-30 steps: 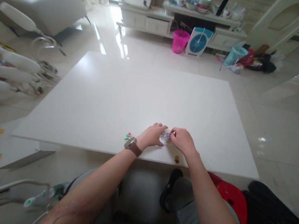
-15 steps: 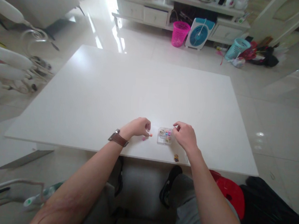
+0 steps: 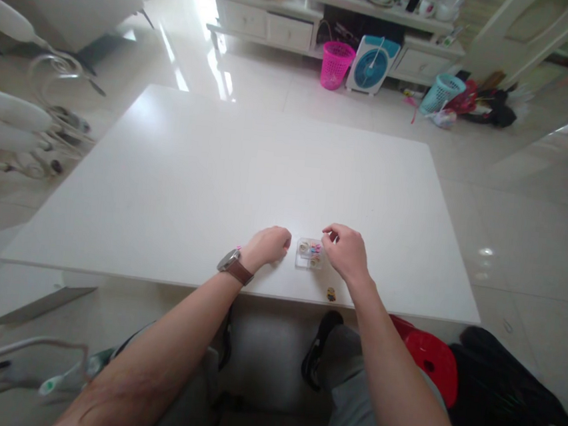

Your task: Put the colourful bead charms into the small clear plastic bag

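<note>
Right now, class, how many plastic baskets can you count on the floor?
2: the pink basket stands just left of the fan; the light-blue basket stands farther right of it. Others could be hidden.

The white table (image 3: 217, 180) is carrying a clear box (image 3: 301, 263) between the left grip (image 3: 273, 244) and right grip (image 3: 343, 249). A yellow piece (image 3: 331, 294) is lying nearside of the right grip; a pink bit (image 3: 239, 247) is showing left of the left grip.

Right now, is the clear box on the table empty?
Not empty: the clear box has small colorful pieces showing inside. Exactly how full, cannot tell.
</note>
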Demonstrator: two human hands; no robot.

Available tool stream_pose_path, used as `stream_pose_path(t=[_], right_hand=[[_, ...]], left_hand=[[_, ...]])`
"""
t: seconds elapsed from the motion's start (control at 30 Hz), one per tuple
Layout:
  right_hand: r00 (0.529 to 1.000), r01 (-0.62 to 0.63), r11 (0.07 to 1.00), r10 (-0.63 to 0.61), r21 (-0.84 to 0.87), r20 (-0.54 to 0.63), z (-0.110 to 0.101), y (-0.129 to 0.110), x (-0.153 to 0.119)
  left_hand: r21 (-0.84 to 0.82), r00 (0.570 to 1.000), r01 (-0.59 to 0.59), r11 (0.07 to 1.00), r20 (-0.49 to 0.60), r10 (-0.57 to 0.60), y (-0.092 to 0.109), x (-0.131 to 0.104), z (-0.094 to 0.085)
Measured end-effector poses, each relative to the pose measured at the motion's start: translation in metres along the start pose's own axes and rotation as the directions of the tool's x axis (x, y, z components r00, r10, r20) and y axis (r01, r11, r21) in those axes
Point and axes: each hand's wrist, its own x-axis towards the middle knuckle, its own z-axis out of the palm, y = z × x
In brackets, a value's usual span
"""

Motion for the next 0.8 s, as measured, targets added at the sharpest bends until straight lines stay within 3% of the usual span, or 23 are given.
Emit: stream_pose_path(t=[0.13, 0.33, 0.57, 0.8], right_hand=[[0.996, 0.093, 0.988, -0.094, 0.122, 0.005, 0.003, 0.003, -0.007], [0.982, 0.108, 0.935, -0.154, 0.337, 0.113, 0.007, 0.001, -0.006], [0.986, 0.014, 0.884, -0.090, 0.467, 0.141, 0.011, 0.003, 0.008], [0.983, -0.069, 0.822, -0.040, 0.565, 0.177, 0.021, 0.008, 0.010]], left_hand=[[-0.112, 0.981, -0.097, 0.989, -0.180, 0.076, 0.015, -0.001, -0.008], [-0.294, 0.943, -0.256, 0.921, -0.286, 0.170, 0.037, 0.003, -0.010], [-0.402, 0.934, -0.246, 0.882, -0.341, 0.105, 0.034, 0.015, -0.005], [-0.365, 0.905, -0.277, 0.889, -0.410, 0.113, 0.032, 0.012, -0.004]])
